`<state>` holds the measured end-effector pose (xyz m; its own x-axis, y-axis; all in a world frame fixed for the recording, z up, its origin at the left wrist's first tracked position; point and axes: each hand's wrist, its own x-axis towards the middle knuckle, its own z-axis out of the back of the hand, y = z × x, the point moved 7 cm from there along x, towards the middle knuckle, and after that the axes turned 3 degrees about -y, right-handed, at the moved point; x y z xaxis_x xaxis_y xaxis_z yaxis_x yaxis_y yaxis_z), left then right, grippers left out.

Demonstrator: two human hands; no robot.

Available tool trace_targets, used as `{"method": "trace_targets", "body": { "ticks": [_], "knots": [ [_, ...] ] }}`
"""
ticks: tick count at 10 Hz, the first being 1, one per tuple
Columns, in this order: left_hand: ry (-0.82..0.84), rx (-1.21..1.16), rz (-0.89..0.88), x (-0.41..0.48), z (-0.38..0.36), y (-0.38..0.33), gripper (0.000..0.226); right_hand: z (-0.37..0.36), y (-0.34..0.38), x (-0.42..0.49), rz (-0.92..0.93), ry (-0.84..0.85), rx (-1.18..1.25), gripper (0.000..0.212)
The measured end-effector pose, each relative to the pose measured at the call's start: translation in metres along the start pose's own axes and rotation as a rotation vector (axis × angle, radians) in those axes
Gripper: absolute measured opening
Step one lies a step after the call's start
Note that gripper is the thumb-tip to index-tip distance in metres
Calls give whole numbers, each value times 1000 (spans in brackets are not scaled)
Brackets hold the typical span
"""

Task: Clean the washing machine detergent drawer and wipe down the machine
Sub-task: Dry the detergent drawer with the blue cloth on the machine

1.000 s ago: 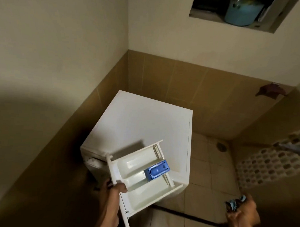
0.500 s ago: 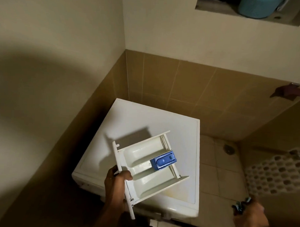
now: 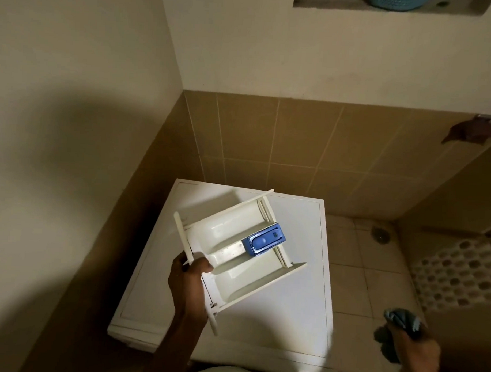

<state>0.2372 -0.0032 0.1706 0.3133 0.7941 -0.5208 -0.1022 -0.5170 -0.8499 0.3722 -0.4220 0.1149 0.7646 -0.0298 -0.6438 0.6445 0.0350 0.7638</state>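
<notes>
The white detergent drawer (image 3: 230, 280) is out of the machine and hangs above the white washing machine (image 3: 290, 312) top. My left hand (image 3: 189, 278) grips its front panel, thumb over the inner edge. A blue insert (image 3: 263, 240) sits in the drawer's middle compartment. Low at the right, my right hand (image 3: 418, 356) holds a bunched blue-grey cloth (image 3: 401, 320), away from the machine.
The machine stands in a corner with tan tiled walls on the left and behind. Right of it lies a tiled floor with a drain (image 3: 380, 235). A low patterned partition (image 3: 458, 274) stands further right. A wall niche with a teal basket (image 3: 395, 1) is overhead.
My left hand has carried the drawer up and further over the machine top. The view has moved closer above the machine. My right hand keeps hold of the cloth.
</notes>
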Motion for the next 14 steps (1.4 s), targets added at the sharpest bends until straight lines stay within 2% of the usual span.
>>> {"method": "trace_targets", "body": {
  "ticks": [1,2,3,4,5,7,8,9,10,11,12,13,14],
  "knots": [
    [41,15,-13,4,-10,-14,50,-58,11,-23,-228,334,665,34],
    [69,37,-58,16,-19,-35,61,-101,27,-27,-94,230,629,30],
    [91,20,-95,26,-21,-45,59,-127,26,-25,-50,278,547,16],
    [89,5,-133,46,-16,-55,58,-170,28,-31,-11,216,485,25],
    [89,-24,-142,53,-16,-60,56,-193,39,-37,2,203,546,34],
    [125,-72,-155,59,-20,-72,45,-225,50,-59,-115,282,610,38],
    [156,-82,-154,56,-24,-76,42,-229,55,-69,-38,277,587,38],
    [176,-91,-168,51,-28,-79,51,-225,60,-72,147,150,447,30],
    [195,-102,-213,48,-32,-86,64,-225,83,-88,648,-139,-20,28],
    [216,-106,-240,45,-36,-90,68,-242,95,-99,1007,-291,-402,38],
    [257,-74,-310,36,-43,-95,67,-282,96,-93,1243,-352,-835,48],
    [284,-28,-385,28,-46,-101,70,-305,93,-89,1289,-341,-1054,50],
    [282,-5,-442,27,-45,-109,73,-321,85,-85,1271,-307,-1259,61]
  ]
}}
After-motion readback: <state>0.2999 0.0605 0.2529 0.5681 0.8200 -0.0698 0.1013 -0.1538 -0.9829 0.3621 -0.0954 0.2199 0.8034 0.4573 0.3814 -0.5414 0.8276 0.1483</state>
